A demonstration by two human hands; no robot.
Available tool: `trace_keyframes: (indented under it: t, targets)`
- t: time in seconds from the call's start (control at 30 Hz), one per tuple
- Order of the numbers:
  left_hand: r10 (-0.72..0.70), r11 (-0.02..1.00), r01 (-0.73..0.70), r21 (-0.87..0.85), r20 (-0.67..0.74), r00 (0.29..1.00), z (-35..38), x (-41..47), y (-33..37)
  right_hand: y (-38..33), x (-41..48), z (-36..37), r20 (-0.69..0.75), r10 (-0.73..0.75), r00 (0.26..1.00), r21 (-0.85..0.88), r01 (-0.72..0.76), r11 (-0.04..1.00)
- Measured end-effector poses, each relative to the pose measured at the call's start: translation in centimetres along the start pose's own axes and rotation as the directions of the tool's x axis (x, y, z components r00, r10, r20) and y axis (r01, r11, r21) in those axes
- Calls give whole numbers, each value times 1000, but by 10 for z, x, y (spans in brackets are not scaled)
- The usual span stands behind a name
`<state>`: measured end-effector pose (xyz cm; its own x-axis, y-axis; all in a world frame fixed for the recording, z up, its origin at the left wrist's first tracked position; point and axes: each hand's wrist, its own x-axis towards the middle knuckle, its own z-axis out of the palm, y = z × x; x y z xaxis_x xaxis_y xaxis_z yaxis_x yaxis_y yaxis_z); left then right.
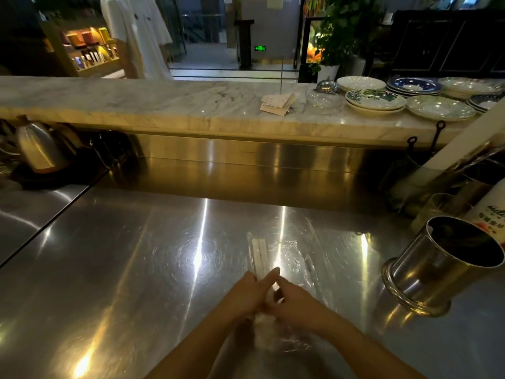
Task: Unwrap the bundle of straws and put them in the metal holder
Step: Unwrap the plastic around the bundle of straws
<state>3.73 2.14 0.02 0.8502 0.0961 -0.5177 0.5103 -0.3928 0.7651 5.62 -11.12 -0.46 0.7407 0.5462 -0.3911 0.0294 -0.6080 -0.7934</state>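
A bundle of paper-wrapped straws (pixel 259 255) lies on the steel counter (pixel 123 255) inside clear plastic wrap (pixel 295 258), pointing away from me. My left hand (pixel 246 294) and my right hand (pixel 289 296) meet over its near end, fingers pinched on the straws and the wrap. The near end of the bundle is hidden under my hands. The metal holder (pixel 442 266), a shiny cylinder on a flanged base, stands at the right of the counter, its dark inside showing no straws.
A raised marble ledge (pixel 164 105) runs across the back with stacked plates (pixel 374 101) and a receipt spike (pixel 281 102). A metal kettle (pixel 41 149) stands at far left. A white bottle (pixel 492 214) and a glass stand behind the holder.
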Motion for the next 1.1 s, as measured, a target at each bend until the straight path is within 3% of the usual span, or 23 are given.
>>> trace_keyframes:
  t: [0.07,0.13,0.23,0.3,0.37,0.43,0.53,0.6,0.67,0.73,0.8,0.87,0.97,1.1]
  targets:
    - [0,1000,1,22,-46,999,-2,4,-1,-4,-1,-1,82,-14,997,65,9,998]
    - [17,998,-16,59,-21,1000,-10,5,-2,-7,-4,-7,65,-38,997,-34,40,999]
    - [91,972,-99,211,44,995,-24,0,-4,-7,-4,-20,-163,-95,982,-255,51,966]
    - [185,900,-208,384,96,978,-28,-3,-1,-5,-2,-29,-270,-232,935,-464,85,882]
    - [259,801,-310,513,170,951,-28,-5,2,-2,1,-37,-167,-315,934,-655,134,744]
    - [298,720,-383,578,241,924,-26,-4,5,1,4,-40,-2,-290,957,-726,198,658]
    - [353,619,-374,691,180,918,-19,0,6,9,5,-39,99,-203,974,-676,215,704]
    - [490,548,-337,766,33,871,-17,3,3,15,6,-36,43,-183,982,-653,166,739]
    - [617,543,-379,749,-50,785,-17,2,-2,21,6,-36,-49,-198,979,-656,118,745]
    - [692,532,-477,700,-34,721,-19,-2,-7,27,6,-37,-133,-239,962,-669,91,737]
    - [708,443,-547,710,97,699,-22,-4,-12,31,6,-38,-210,-304,929,-677,86,731]
    - [669,341,-549,763,213,712,-22,-2,-19,33,7,-38,-239,-344,908,-653,111,749]
    - [714,157,-455,877,217,665,-21,2,-28,36,11,-34,-147,-371,917,-657,190,729]
    - [757,214,-408,887,114,644,-17,5,-31,47,7,-33,-90,-347,934,-608,224,761]
